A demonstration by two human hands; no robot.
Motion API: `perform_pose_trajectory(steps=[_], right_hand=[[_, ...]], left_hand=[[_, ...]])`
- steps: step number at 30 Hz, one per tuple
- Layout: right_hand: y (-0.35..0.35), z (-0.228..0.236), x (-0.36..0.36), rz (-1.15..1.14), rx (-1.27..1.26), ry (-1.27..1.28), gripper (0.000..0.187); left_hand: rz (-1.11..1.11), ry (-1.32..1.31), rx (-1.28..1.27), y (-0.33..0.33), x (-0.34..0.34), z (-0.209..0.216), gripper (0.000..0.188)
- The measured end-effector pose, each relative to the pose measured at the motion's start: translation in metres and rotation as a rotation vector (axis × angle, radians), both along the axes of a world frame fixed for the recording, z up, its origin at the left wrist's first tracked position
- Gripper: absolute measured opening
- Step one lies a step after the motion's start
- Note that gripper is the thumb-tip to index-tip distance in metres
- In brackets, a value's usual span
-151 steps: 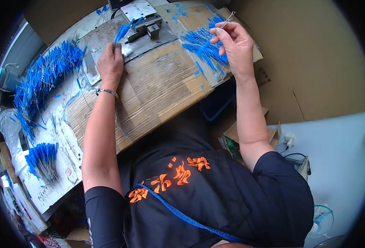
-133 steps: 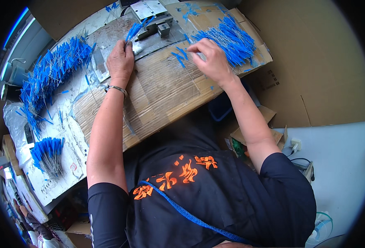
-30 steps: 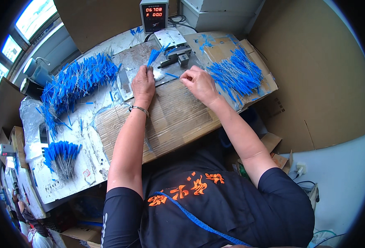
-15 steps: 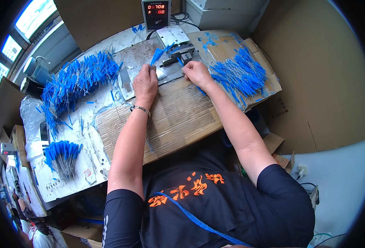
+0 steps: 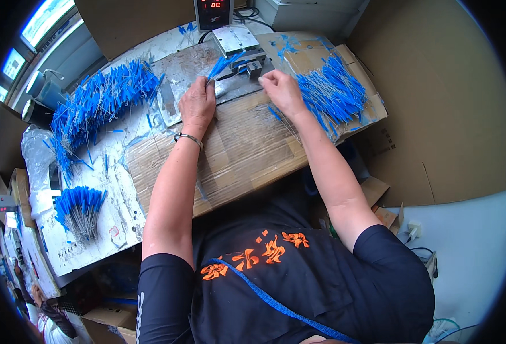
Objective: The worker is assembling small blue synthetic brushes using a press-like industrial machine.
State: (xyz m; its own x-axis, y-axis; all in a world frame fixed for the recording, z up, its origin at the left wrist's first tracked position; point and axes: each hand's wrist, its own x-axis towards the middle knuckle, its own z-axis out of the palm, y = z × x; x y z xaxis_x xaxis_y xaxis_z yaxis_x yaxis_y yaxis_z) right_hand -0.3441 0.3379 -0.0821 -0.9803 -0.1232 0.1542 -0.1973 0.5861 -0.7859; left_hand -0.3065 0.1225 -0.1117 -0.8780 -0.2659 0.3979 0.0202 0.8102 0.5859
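Note:
My left hand (image 5: 198, 103) is closed around a small bunch of blue-tipped wires (image 5: 219, 67), whose blue ends point up and to the right. Those tips reach toward a small metal press or clamp (image 5: 237, 43) with a dark block at its front. To the right of that block, my right hand (image 5: 284, 92) has its thumb and fingertips pinched together. Whatever lies between those fingertips is too small to make out. Beside the right forearm, a heap of blue-tipped wires (image 5: 334, 89) rests on cardboard.
A long heap of blue-tipped wires (image 5: 101, 100) covers the table's left side, with a smaller bundle (image 5: 81, 212) nearer me. Behind the press stands a counter box with red digits (image 5: 213, 14). Cups (image 5: 46, 90) stand far left. A cardboard sheet (image 5: 230, 155) covers the front edge.
My right hand has drawn back slightly to the right from the press block, where a blue tip showed before. The left hand keeps its bunch. The whole view has shifted a little.

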Motion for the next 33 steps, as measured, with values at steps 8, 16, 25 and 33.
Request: perform_pose_trajectory(steps=[8, 16, 25, 33], right_hand=[[0.044, 0.014, 0.047, -0.036, 0.566, 0.084, 0.014], [0.048, 0.004, 0.052, -0.078, 0.575, 0.182, 0.011], [0.053, 0.003, 0.057, -0.051, 0.611, 0.214, 0.012], [-0.011, -0.007, 0.01, 0.032, 0.132, 0.074, 0.012]], left_hand=[[-0.027, 0.031, -0.068, 0.001, 0.0, 0.003, 0.022], [-0.068, 0.078, -0.167, 0.005, 0.006, 0.002, 0.017], [-0.056, 0.039, -0.179, 0.005, 0.003, 0.001, 0.015], [0.011, 0.047, 0.147, -0.002, -0.003, -0.006, 0.023]])
